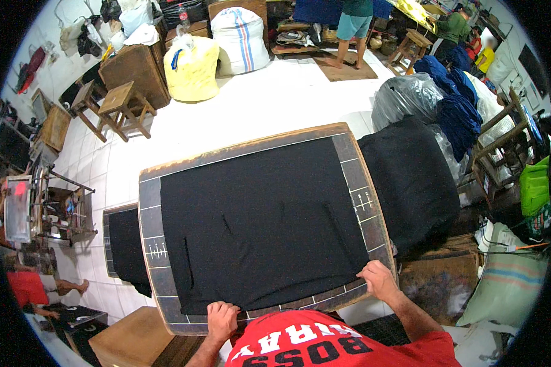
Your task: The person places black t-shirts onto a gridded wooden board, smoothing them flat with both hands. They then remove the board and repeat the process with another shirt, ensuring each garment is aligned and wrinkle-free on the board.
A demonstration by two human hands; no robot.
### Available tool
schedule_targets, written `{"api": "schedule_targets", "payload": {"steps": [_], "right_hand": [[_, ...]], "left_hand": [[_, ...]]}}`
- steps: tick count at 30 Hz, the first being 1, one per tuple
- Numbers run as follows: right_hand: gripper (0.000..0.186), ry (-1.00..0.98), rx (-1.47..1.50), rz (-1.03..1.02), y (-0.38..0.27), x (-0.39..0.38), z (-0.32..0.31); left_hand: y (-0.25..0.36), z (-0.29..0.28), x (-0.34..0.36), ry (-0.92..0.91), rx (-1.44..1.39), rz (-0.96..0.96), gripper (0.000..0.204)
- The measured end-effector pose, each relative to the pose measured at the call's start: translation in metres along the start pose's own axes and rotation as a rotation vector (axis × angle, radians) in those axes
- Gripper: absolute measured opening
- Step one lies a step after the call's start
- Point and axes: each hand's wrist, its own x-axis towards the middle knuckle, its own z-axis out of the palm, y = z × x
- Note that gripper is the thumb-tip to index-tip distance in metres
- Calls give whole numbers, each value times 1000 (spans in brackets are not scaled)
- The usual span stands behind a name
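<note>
A wide piece of black cloth point(263, 214) lies over a dark wooden board point(150, 214) marked with white lines. A few creases run across the cloth, mostly on its left and near side. My left hand point(223, 319) is closed on the cloth's near edge, left of the middle, with its fingers curled over the hem. At the near right corner my right hand point(378, 280) pinches the cloth between thumb and fingers, over the board's marked border. The near hem between my hands sags slightly, and my red shirt point(330, 342) hides part of the board's near edge.
A pile of black cloth point(407, 183) sits against the board's right side. Left stands a smaller board with black cloth point(128, 244). Wooden stools point(125, 107), a yellow sack point(193, 70) and a white sack point(242, 43) are beyond. Other people stand far off; one sits at left.
</note>
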Motion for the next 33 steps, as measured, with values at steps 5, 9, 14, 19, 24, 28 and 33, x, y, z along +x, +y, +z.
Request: {"api": "schedule_targets", "payload": {"steps": [5,9,14,19,24,28,33], "right_hand": [[23,-28,-15,7,-6,9,-6],[16,79,27,-24,-14,46,-9],[23,175,-7,-110,-30,117,9],[33,241,-117,-109,-25,179,23],[61,312,-152,-35,3,223,37],[53,143,129,156,24,237,40],[16,293,-94,-99,20,225,41]], "left_hand": [[8,-17,14,4,-63,-16,24],[-12,-36,51,158,-7,-141,33],[-53,-43,121,86,111,-133,53],[-75,-17,190,-10,134,-29,64],[-99,6,233,30,173,-113,63],[-101,13,227,226,-11,-206,50],[-99,9,205,301,61,-165,21]]}}
